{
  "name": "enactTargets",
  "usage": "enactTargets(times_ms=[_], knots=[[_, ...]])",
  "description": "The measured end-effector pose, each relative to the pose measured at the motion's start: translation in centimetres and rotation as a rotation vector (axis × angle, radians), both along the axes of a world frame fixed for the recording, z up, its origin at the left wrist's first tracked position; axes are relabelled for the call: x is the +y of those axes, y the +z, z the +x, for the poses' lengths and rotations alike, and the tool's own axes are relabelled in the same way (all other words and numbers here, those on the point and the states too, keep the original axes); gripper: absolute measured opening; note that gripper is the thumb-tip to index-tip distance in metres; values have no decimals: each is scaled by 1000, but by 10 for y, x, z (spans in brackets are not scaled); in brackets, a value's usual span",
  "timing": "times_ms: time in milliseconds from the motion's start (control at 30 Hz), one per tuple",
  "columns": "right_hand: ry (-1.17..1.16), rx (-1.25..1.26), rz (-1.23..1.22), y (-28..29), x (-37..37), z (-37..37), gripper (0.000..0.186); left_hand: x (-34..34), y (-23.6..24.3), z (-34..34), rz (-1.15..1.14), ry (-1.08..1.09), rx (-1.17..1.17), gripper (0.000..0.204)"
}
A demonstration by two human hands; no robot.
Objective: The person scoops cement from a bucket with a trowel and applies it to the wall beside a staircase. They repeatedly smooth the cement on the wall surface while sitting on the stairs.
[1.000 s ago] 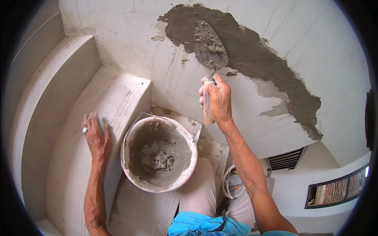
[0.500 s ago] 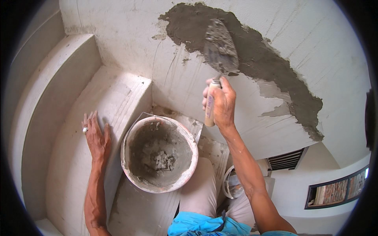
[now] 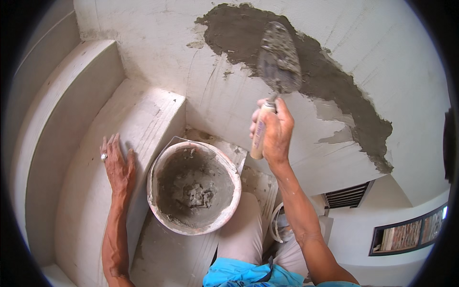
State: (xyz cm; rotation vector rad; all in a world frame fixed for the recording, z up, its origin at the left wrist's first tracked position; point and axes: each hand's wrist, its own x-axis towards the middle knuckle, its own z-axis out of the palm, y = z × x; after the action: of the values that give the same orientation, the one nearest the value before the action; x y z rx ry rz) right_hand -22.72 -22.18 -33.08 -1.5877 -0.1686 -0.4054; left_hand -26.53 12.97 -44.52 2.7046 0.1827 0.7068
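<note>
My right hand (image 3: 274,129) is wrapped round the wooden handle of a trowel (image 3: 279,62), its blade pointing up and smeared with grey mortar. Behind the blade runs a long dark patch of wet mortar (image 3: 330,79) on the pale wall; whether the blade touches it I cannot tell. My left hand (image 3: 118,165), a ring on one finger, lies flat on a pale stair step (image 3: 95,191) with its fingers stretched out. Between my arms stands a bucket (image 3: 234,205) with a wire handle, its inside coated in grey mortar and a lumpy heap of mortar (image 3: 196,193) at the bottom.
Curved steps (image 3: 62,110) rise at the left against the wall (image 3: 158,43). A second, smaller container (image 3: 275,227) is partly hidden beside my leg. At the lower right are a dark slatted vent (image 3: 349,193) and a long window opening (image 3: 399,237).
My right hand has shifted slightly right and down with the trowel, whose blade now sits further right over the mortar patch. The left hand and the bucket stay in place.
</note>
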Motion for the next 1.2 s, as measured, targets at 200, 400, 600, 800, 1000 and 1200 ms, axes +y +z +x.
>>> enactTargets(times_ms=[200,400,600,800,1000,1200], knots=[[-52,36,-1,12,3,20,23,1,-4,2,22,12,-1,54],[-191,-65,158,0,-9,-5,25,-1,0,1,-14,12,12,54],[-10,56,-10,14,8,10,24,-2,-1,3,-1,3,6,54],[-64,13,194,6,8,1,22,4,-2,0,9,3,2,54],[-31,9,124,5,10,-15,20,1,-3,1,7,4,-8,54],[91,103,32,15,36,16,20,0,-2,2,-21,4,-12,54]])
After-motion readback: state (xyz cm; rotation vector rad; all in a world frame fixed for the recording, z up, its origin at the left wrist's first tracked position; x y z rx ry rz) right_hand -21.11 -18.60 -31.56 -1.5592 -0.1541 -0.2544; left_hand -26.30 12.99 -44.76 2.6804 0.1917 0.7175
